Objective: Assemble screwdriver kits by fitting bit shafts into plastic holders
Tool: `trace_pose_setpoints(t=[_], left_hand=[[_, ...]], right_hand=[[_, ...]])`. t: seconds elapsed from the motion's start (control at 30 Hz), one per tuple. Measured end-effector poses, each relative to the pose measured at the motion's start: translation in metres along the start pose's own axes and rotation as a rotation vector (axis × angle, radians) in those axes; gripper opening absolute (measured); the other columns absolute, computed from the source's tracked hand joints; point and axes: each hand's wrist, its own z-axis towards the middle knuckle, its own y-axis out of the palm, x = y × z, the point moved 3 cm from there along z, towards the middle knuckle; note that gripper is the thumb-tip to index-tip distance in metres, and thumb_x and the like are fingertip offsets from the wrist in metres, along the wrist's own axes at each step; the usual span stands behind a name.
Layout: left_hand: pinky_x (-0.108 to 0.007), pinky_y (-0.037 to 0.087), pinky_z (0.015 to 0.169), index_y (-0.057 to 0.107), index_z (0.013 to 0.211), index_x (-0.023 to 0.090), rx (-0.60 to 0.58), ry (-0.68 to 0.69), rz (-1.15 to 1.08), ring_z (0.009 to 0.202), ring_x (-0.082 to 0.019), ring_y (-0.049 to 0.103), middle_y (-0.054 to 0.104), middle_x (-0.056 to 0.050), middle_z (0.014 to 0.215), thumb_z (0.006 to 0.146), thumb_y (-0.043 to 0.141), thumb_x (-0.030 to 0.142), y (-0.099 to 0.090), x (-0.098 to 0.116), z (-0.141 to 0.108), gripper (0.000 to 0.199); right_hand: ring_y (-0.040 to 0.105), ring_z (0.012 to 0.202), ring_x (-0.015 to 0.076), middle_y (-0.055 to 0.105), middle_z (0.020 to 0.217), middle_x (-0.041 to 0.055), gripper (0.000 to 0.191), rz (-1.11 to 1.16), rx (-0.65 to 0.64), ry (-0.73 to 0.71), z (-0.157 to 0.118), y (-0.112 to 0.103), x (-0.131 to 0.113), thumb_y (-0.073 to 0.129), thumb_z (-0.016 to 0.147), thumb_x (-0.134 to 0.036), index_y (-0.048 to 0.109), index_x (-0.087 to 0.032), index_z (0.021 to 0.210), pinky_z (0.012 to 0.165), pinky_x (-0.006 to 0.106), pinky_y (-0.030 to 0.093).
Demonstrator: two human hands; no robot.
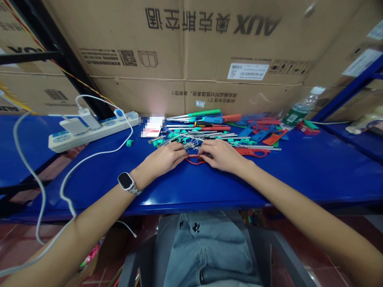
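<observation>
A red lighter handle piece (196,162) with a trigger-guard loop lies between my two hands, low over the blue tabletop. My left hand (171,158) has its fingers closed at the left end of this piece. On the other end, my right hand (222,155) is closed with its fingertips pinched together. The fingers hide much of the handle. Just beyond lies a heap of metal lighter parts and green caps (182,137). Beside my right hand rests another red lighter handle (253,152) with a long metal tube.
Long-necked lighters (206,113) and blue handle shells (263,132) are piled at the back. A water bottle (302,109) leans at the right. On the left, a white power strip (98,129) has trailing cables. Large cartons (209,48) form a wall behind the blue table (167,191).
</observation>
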Motion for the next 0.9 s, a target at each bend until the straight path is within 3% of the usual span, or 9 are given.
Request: trace_pose_setpoints(t=[0.3, 0.6, 0.9], left_hand=[[-0.036, 0.056, 0.075, 0.074, 0.098, 0.014, -0.024, -0.059, 0.064, 0.086, -0.023, 0.065, 0.067, -0.01, 0.093, 0.11, 0.043, 0.026, 0.003, 0.0044, 0.0029, 0.036], [-0.034, 0.054, 0.076, 0.074, 0.1, 0.015, -0.031, -0.072, 0.057, 0.089, -0.022, 0.065, 0.067, -0.009, 0.094, 0.11, 0.044, 0.025, 0.0039, 0.0041, 0.0026, 0.033], [-0.033, 0.054, 0.077, 0.074, 0.1, 0.015, -0.02, -0.078, 0.049, 0.089, -0.022, 0.064, 0.067, -0.009, 0.094, 0.11, 0.043, 0.025, 0.005, 0.0038, 0.0026, 0.033]], right_hand=[[0.061, 0.089, 0.0218, 0.071, 0.096, 0.0083, 0.018, -0.143, -0.027, -0.121, 0.0042, -0.0023, -0.0041, 0.055, 0.101, -0.015, 0.07, -0.018, 0.091, 0.075, 0.035, 0.038], [0.063, 0.091, 0.022, 0.072, 0.1, 0.0099, 0.015, -0.069, -0.028, -0.056, 0.0031, -0.0005, -0.0033, 0.057, 0.1, -0.014, 0.072, -0.016, 0.101, 0.078, 0.034, 0.043], [0.059, 0.091, 0.0228, 0.07, 0.094, 0.0096, 0.018, -0.162, 0.009, -0.101, 0.0026, 0.0003, -0.0049, 0.057, 0.102, -0.018, 0.073, -0.016, 0.093, 0.077, 0.036, 0.04]])
